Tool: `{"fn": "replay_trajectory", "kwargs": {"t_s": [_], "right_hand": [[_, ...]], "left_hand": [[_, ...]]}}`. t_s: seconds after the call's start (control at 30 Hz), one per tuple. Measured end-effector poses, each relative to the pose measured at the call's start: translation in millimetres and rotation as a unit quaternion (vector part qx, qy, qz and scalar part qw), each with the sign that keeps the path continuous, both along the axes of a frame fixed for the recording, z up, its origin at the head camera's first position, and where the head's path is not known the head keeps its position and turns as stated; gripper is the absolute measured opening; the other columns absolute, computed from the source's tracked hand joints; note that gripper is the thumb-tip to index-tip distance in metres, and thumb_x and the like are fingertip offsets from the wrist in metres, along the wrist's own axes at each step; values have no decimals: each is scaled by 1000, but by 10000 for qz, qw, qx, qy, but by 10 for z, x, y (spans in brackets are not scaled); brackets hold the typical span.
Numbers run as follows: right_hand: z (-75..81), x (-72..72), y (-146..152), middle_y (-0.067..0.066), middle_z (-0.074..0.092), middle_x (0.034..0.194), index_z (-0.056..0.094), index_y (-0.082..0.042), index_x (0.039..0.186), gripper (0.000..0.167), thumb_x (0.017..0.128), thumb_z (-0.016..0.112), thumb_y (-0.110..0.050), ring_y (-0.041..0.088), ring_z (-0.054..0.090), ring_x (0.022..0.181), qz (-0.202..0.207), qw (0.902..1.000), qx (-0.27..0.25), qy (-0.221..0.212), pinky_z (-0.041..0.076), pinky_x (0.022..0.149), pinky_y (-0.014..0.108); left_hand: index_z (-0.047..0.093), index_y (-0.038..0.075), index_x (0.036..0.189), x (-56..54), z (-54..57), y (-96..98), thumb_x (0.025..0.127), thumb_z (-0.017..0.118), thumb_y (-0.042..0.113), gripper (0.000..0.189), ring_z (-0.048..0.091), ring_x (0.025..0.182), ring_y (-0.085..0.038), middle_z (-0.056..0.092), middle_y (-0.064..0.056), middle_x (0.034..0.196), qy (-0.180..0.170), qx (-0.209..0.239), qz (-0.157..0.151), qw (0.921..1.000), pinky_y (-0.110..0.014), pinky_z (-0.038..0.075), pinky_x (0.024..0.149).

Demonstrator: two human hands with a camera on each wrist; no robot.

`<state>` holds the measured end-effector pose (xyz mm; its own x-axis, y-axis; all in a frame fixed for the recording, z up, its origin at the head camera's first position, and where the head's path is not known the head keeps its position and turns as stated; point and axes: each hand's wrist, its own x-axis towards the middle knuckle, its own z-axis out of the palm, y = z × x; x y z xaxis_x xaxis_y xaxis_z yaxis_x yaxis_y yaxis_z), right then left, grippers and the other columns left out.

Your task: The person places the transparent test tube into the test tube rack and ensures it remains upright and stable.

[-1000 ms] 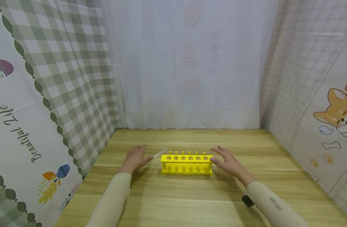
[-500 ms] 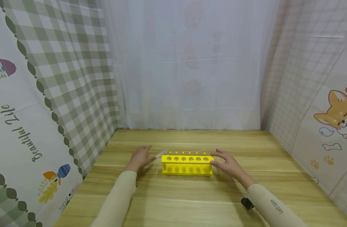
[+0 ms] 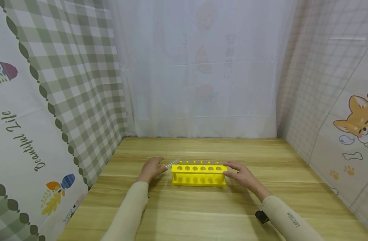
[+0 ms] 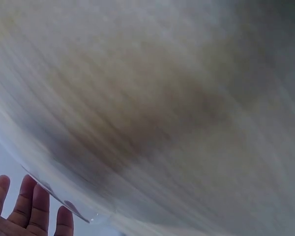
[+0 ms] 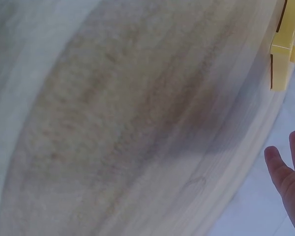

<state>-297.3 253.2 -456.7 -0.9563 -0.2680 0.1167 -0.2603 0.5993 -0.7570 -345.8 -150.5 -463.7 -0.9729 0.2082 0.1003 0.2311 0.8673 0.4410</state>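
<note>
Head view: right hand [image 3: 242, 174], grip apart, bracketed the yellow rack [image 3: 199, 171] at one end, perhaps steadying it; left hand [image 3: 151, 170], grip also apart, lay by a clear tube [image 3: 172, 163].

Left hand [image 3: 151, 170] moved nearer the yellow rack [image 3: 199, 169]; right fingers [image 3: 233, 165] apparently lowered.

The rack [image 3: 199, 169] stands on the table [image 3: 199, 214], with possible tubes [image 3: 172, 163] to its left.

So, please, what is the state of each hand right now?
Left hand: open, at the clear tube; touch cannot be told.
Right hand: open, at the right end of the yellow rack; touch cannot be told.
</note>
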Motion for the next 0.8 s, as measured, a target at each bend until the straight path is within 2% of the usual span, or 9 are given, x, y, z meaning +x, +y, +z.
{"fn": "replay_trajectory", "kwargs": {"t_s": [0.47,0.8], "right_hand": [[19,-21,35,25,43,148,59,-9,138,53,96,65,-40,50,35,137,86,9998,-62,-173,30,104,69],[29,-19,28,23,45,147,58,-7,139,54,96,66,-39,49,36,136,65,9994,-203,-289,31,105,68]], "left_hand": [[63,4,131,-59,-100,42,93,72,25,45,57,117,-35,62,-17,127,-192,-139,59,9997,-53,44,99],[71,6,117,-70,-110,63,92,71,17,27,64,95,-24,70,-9,107,-271,-222,-45,9994,-46,51,86]]}}
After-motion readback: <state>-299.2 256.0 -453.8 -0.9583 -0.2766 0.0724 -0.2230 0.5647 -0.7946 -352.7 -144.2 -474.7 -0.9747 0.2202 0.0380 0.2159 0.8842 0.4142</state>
